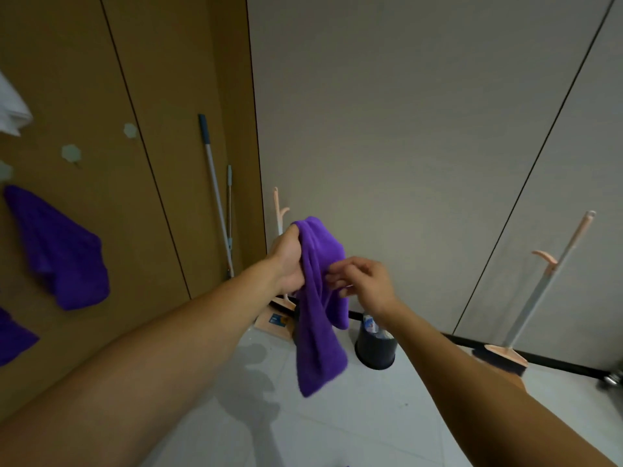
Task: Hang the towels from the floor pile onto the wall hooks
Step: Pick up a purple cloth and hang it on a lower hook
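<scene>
Purple towel (320, 298) is held mid-air at centre. The left hand (286, 261) grips its top and the right hand (364, 281) pinches a fold. On the left wall, a hung towel (64, 254) and a white towel (11, 106) are up, and two hooks (71, 153) are bare. Judged partly done; the pile is out of view.

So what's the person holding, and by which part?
A purple towel: the left hand grips its bunched top end, the right hand pinches a fold just below; the rest hangs free.

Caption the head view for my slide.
Left hand grips a purple towel, right hand pinches its fold; bare hooks wait on the brown wall.
</scene>
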